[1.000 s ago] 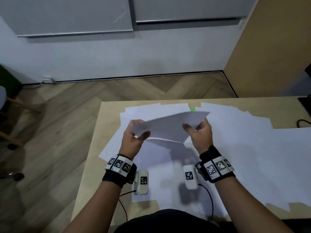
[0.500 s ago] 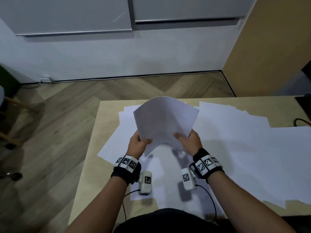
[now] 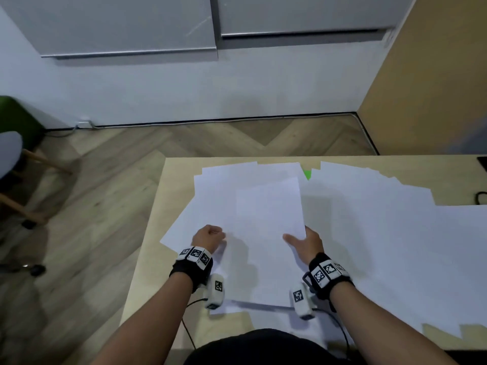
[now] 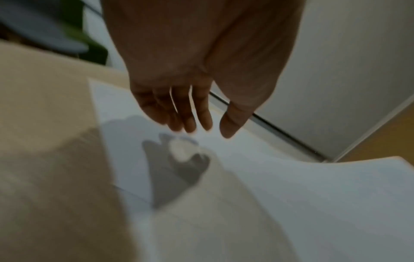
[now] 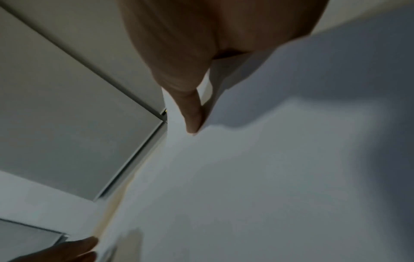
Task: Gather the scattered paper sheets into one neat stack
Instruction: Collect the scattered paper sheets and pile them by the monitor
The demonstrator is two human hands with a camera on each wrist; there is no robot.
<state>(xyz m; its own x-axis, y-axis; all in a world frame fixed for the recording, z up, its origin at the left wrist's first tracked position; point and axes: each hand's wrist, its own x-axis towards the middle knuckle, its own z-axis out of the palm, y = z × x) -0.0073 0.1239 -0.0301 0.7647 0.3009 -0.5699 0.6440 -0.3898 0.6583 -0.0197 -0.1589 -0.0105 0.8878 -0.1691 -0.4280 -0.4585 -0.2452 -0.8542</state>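
Note:
Many white paper sheets (image 3: 369, 233) lie spread over the light wooden table (image 3: 147, 259). A small bundle of sheets (image 3: 268, 219) lies nearly flat over the middle of them. My right hand (image 3: 303, 241) pinches the bundle's near right edge, thumb on top. In the right wrist view the thumb (image 5: 190, 115) presses on the paper (image 5: 268, 177). My left hand (image 3: 208, 238) hovers beside the bundle's left edge. In the left wrist view its fingers (image 4: 186, 115) hang relaxed above the sheets (image 4: 125, 133), holding nothing, and the bundle (image 4: 336, 186) curves up at the right.
A green scrap (image 3: 307, 173) shows between sheets near the far edge. A black cable (image 3: 481, 197) lies at the table's right. A chair (image 3: 10, 154) stands on the floor to the left. A wooden cabinet (image 3: 434, 75) stands at the back right.
The bundle both hands held up on edge has come down flat onto the spread sheets. My left hand has let go and moved left; my right hand still holds the edge.

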